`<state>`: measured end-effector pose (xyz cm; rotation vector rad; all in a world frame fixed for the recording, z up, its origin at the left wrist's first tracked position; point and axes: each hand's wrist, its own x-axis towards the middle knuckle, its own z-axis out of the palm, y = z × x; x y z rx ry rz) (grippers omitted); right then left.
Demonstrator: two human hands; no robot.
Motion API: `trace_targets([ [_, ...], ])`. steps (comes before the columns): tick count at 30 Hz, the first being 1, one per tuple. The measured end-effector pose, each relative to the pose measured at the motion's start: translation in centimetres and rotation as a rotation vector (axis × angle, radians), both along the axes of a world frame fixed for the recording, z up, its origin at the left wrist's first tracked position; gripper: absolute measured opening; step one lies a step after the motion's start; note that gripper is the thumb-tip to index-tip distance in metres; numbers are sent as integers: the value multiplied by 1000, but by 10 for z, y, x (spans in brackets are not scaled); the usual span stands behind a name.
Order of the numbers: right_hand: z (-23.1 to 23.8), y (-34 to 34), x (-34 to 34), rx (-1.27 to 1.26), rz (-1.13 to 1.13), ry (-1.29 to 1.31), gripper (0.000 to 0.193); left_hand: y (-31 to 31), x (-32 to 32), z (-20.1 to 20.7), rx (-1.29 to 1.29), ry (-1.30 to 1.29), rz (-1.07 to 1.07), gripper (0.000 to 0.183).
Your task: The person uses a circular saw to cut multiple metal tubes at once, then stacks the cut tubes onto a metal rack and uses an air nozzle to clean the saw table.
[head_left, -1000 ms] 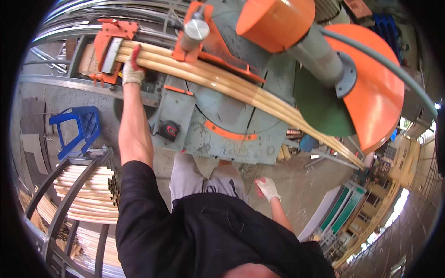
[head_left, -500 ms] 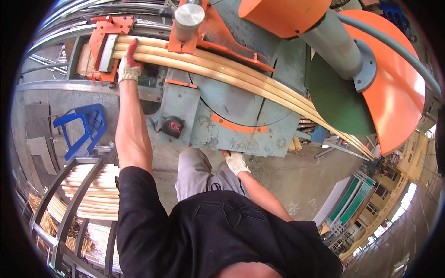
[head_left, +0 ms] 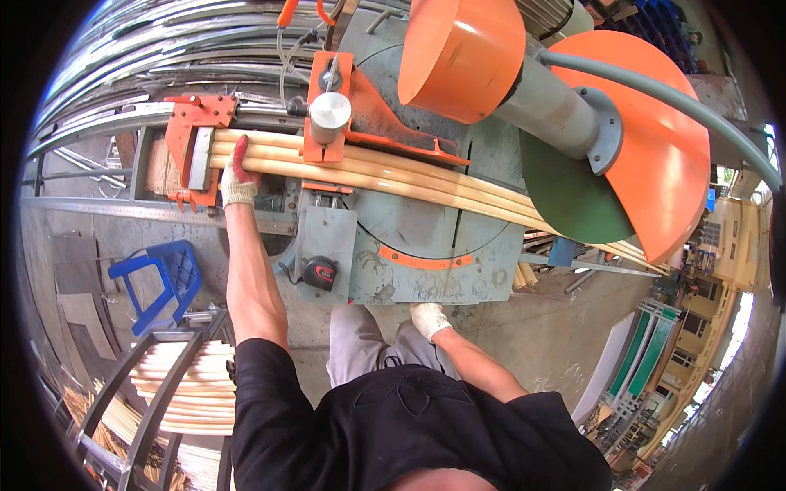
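Light wood-coloured poles (head_left: 401,182) lie side by side across the grey saw table (head_left: 487,282), under an orange clamp with a round metal top (head_left: 330,113). Their left ends meet the pale face of an orange stop block (head_left: 182,151). My left hand (head_left: 240,182), in a white glove with red on the fingers, grips the poles just right of that block, one red digit lying over them. My right hand (head_left: 428,319), also gloved, is at the table's front edge; its fingertips are hidden there. A tape measure (head_left: 320,273) rests on the table's left part.
The saw head, with an orange guard (head_left: 667,123) and a green disc (head_left: 569,192), hangs over the poles at the right. A blue plastic stool (head_left: 168,278) lies at the left. Below it, a dark metal rack (head_left: 147,401) holds many more poles. Metal bars (head_left: 164,57) fill the back left.
The view has shifted, so the saw table and poles sit lower in it. My left hand keeps its place on the poles by the stop block. My right hand stays at the table's front edge.
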<state>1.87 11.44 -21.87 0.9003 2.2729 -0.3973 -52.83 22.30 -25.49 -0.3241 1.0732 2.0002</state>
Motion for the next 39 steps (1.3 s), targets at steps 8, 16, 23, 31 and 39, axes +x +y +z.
trace_targets([
  [8, -15, -15, 6, 200, -119, 173, 31, 4, -4, -9, -50, 49, -48, 40],
  [16, 84, 9, 24, -244, -506, 122, 33, 9, -17, -52, 65, -27, -84, 47],
  [23, 125, 118, 164, -524, -1822, 1019, 23, -16, -57, -76, 102, 146, -160, 43],
  [31, 20, 314, 235, -24, -2156, 1672, 27, -18, -78, -122, -113, 1085, -461, 57],
  [39, 3, 356, 198, 110, -2045, 1710, 27, -14, -88, -49, 48, 358, -286, 62],
])
